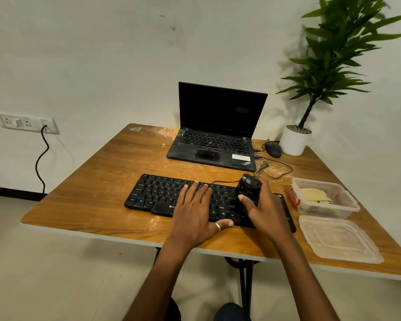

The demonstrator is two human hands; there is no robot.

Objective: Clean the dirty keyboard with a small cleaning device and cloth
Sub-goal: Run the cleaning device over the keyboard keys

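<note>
— While the left hand (196, 213) lies flat and open across the middle keys, what is the right hand (265, 210) doing?

— It is wrapped around the small cleaning device (249, 189), a stubby black thing standing upright on the right part of the keyboard (158, 196). Thumb on the near side, fingers round the back.

— Does it look heavy?

— I'd judge not; it fits in one palm, hard plastic, rigid. Smooth casing, so a grip round the waist like this seems the sensible hold.

— And the keyboard?

— Thin, light, stiff, lying near the front edge of the worktop (90, 193), its cable running off toward the laptop (218, 133) at the back edge. I think it would slide on that dusty wood if nothing pinned it, hence the flat palm. The keys themselves probably wobble, so gentle pressure.

— The cloth?

— Something pale yellow sits in the open plastic box (347, 210) by the right edge, lid (338, 239) beside it. Could be the cloth; I cannot tell. Soft and limp, if so.
</note>
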